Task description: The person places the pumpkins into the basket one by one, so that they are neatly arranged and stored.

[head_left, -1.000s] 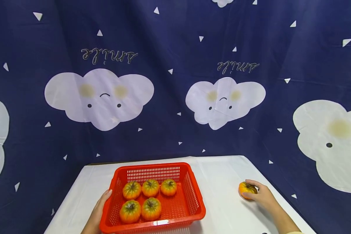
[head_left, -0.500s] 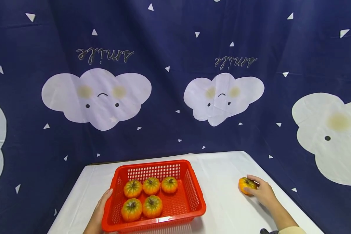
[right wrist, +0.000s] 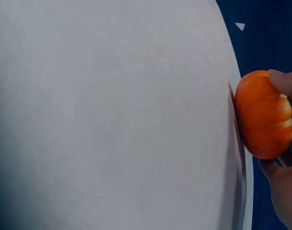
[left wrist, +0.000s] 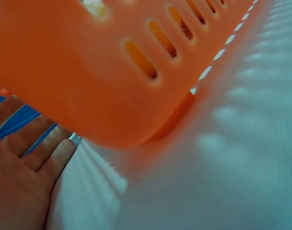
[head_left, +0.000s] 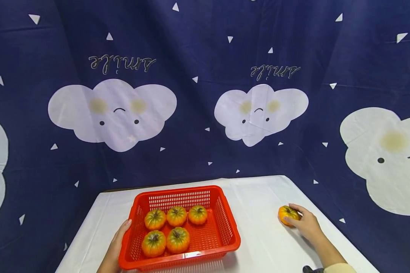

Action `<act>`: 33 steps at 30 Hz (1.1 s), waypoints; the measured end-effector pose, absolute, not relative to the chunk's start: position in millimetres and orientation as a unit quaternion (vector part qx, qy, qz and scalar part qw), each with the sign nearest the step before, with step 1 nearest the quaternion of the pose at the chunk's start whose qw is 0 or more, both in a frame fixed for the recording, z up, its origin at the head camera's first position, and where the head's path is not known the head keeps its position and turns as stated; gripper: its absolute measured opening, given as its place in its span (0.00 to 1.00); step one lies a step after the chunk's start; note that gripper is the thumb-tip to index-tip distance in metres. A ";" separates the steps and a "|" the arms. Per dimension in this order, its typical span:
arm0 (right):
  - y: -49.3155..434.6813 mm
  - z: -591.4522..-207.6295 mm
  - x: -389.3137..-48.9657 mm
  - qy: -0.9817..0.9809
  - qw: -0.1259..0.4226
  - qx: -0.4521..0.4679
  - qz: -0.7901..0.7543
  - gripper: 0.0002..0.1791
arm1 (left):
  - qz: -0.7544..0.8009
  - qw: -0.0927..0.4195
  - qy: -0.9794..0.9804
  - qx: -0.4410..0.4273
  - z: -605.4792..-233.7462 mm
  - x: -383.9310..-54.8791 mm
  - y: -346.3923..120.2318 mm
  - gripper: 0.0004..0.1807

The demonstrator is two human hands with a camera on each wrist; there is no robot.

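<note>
My right hand [head_left: 308, 226] grips a small orange-and-green pumpkin [head_left: 285, 215] over the right side of the white table. In the right wrist view, thumb and fingers hold the pumpkin [right wrist: 262, 117] from two sides, close to the tabletop. A red plastic basket [head_left: 205, 253] with slotted walls stands left of centre. Several like pumpkins [head_left: 153, 243] sit inside it, three along the back and two in front. Against the basket's left side rests my left hand [head_left: 114, 248]. The left wrist view shows that hand's fingers [left wrist: 52, 160] extended, their tips at the basket wall [left wrist: 88, 81].
White cloth covers the table [head_left: 256, 220]. Behind it and on both sides hangs a dark blue curtain [head_left: 194, 163] with clouds and triangles. A small black object [head_left: 309, 269] sits beside the right sleeve [head_left: 339, 268] at the bottom edge. The basket's right part shows bare red floor.
The head view has shifted slightly, so the table sits a little higher. My right hand keeps its grip on the pumpkin, which stays about where it was. Left hand and basket barely differ.
</note>
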State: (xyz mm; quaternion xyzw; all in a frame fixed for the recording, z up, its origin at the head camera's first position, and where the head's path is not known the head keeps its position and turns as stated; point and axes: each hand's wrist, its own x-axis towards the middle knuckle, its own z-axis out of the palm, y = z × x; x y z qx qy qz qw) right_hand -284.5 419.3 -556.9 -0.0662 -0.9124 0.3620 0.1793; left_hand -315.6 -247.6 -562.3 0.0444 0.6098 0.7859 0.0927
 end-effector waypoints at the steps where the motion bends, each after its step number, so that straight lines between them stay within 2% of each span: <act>1: 419.0 -556.6 -285.1 -0.914 0.182 -0.066 0.357 0.38 | 0.785 0.088 0.611 0.044 -562.1 -315.9 -247.5 0.37; 10: 419.9 -565.2 -281.8 -0.913 0.188 -0.073 0.354 0.39 | 0.786 0.116 0.606 0.042 -563.8 -313.3 -248.7 0.40; 16: 422.4 -567.1 -283.3 -0.913 0.195 -0.059 0.353 0.40 | 0.782 0.100 0.613 0.052 -565.3 -310.6 -246.2 0.39; 33: 419.5 -550.5 -293.2 -0.916 0.198 -0.069 0.341 0.41 | 0.779 0.108 0.615 0.052 -561.3 -314.1 -249.2 0.40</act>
